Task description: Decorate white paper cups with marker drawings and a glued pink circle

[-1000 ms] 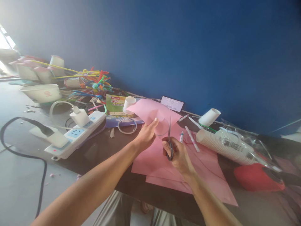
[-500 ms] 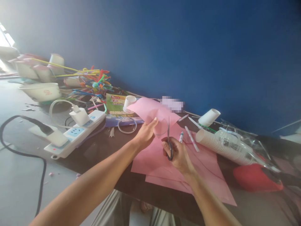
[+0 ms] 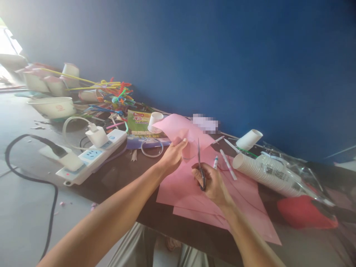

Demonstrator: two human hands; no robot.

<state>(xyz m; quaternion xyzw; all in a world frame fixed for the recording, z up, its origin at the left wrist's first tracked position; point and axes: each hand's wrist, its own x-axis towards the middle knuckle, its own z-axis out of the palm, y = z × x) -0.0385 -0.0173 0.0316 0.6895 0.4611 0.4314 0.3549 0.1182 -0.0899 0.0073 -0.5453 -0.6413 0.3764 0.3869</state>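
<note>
My left hand (image 3: 174, 154) pinches a raised pink paper (image 3: 183, 128), its thumb on top near a curved line drawn or cut on the sheet. In my right hand (image 3: 210, 180) are dark-handled scissors (image 3: 202, 174), held upright with the blades pointing away from me. The blades stand at the right side of the raised paper; whether they touch it I cannot tell. Under both hands, larger pink sheets (image 3: 191, 200) lie on the dark table (image 3: 119, 189).
Left of my hands are a power strip (image 3: 91, 155), a white cable coil (image 3: 152, 147), a paper cup (image 3: 155, 122) and colourful pipe cleaners (image 3: 121, 92). On the right lie markers (image 3: 228, 165), stacked paper cups (image 3: 267, 174) and a red object (image 3: 306, 212). A blue wall rises behind.
The whole view has shifted slightly, so most things appear a little farther right. Both hands keep their holds, and the scissors' blades look slightly more tilted to the left.
</note>
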